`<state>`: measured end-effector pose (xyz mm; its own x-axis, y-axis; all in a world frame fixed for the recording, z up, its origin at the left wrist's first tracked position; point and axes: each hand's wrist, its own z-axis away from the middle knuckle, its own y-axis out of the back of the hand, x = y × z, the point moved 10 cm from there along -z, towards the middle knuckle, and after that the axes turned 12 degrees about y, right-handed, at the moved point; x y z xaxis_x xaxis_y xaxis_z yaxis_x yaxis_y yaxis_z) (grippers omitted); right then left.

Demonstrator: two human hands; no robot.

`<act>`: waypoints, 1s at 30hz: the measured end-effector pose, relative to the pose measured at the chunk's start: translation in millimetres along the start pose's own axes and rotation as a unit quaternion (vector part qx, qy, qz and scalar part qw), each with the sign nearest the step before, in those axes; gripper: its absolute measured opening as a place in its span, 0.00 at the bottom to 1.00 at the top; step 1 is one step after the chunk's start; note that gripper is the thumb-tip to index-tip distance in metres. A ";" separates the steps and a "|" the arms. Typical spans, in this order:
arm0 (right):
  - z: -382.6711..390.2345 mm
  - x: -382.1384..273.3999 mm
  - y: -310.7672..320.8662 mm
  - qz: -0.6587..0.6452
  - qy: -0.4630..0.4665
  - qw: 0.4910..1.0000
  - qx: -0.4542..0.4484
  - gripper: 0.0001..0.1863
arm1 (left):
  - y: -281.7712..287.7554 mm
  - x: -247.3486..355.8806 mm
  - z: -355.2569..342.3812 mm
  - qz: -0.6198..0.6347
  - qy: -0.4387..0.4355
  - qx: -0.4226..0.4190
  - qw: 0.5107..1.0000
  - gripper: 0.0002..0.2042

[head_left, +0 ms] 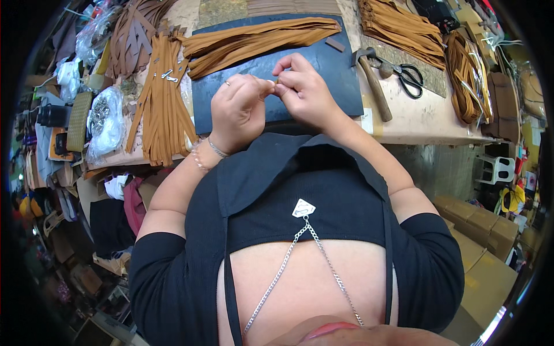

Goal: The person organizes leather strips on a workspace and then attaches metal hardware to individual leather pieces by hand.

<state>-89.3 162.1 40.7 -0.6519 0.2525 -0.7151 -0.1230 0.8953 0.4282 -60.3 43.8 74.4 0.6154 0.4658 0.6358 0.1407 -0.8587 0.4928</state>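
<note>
Fingers (261, 86) meet; bag (115, 137) holds shiny bits (100, 112).

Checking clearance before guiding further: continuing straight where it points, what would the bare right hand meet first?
Probably the bare, ringed left hand, fingertips first; depth leaves any present contact unclear.

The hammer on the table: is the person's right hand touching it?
Apart. The head view shows the dark board between the right hand and the hammer.
</note>
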 end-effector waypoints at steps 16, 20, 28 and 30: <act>1.6 -16.3 -19.6 0.082 0.070 0.994 -0.033 0.10 | -25.8 -92.3 23.0 0.356 0.414 -0.069 0.835 0.05; 6.1 -6.4 -14.6 0.072 0.061 0.995 -0.020 0.10 | -3.0 -37.7 8.0 0.081 0.177 -0.018 0.981 0.04; 10.1 -5.0 -22.5 0.056 0.041 0.997 -0.031 0.12 | -13.6 -67.5 19.6 0.240 0.331 -0.046 0.911 0.04; 5.2 5.4 -19.5 0.017 0.015 0.999 -0.044 0.13 | -4.0 -42.1 9.3 0.086 0.219 -0.053 0.970 0.05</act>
<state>-86.5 148.0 25.6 -0.6790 0.2704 -0.6825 -0.1640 0.8503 0.5000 -79.5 25.7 40.2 0.2303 0.3830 0.8946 -0.0308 -0.9159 0.4001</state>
